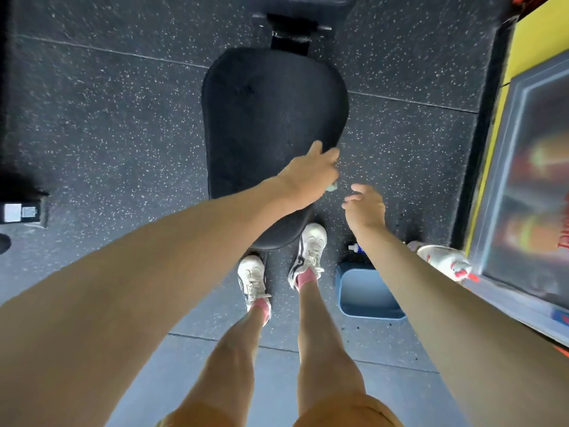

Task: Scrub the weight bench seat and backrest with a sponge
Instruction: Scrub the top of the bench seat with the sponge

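Note:
A black padded weight bench pad [271, 118] stretches away from me over the speckled floor. My left hand [311, 172] lies on the pad's right edge, fingers curled over a pale green sponge [332, 188] of which only a corner shows under the palm. My right hand [365, 206] hovers in the air just right of the bench, fingers loosely bent, holding nothing.
A blue basin [366, 294] stands on the floor right of my feet, with a small white-capped bottle [355, 248] behind it. A spray bottle [446, 260] lies by a framed panel [529, 186] at the right. My white shoes [309, 251] stand at the bench's near end.

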A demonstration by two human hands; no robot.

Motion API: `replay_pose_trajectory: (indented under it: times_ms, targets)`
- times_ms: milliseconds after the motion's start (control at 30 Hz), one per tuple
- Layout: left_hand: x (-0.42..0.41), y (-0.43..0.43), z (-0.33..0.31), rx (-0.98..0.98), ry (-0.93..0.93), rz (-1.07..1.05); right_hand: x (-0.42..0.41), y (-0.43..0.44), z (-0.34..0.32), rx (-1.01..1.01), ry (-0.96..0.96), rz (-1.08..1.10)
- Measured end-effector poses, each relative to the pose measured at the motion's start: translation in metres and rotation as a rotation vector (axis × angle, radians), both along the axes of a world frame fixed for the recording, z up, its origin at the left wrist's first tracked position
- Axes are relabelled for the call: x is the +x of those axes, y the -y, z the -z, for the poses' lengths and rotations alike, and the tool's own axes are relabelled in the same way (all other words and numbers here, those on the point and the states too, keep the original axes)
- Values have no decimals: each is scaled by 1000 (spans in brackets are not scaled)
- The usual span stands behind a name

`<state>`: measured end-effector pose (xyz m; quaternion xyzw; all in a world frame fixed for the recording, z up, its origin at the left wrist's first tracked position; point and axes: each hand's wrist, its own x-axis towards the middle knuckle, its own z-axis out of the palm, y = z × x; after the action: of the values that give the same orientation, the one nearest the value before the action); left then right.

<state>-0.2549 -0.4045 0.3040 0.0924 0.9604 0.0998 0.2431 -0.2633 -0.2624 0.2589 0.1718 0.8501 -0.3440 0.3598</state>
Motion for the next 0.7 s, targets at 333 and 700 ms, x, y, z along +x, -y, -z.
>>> replay_pose_trajectory:
  times_ms: [333,700]
  targets:
    - [30,3,-7,189,43,-171,46,-2,-3,-38,-20,-1]
    - [121,10,0,242,-14,2,80,9,-18,-2,-111,-54]
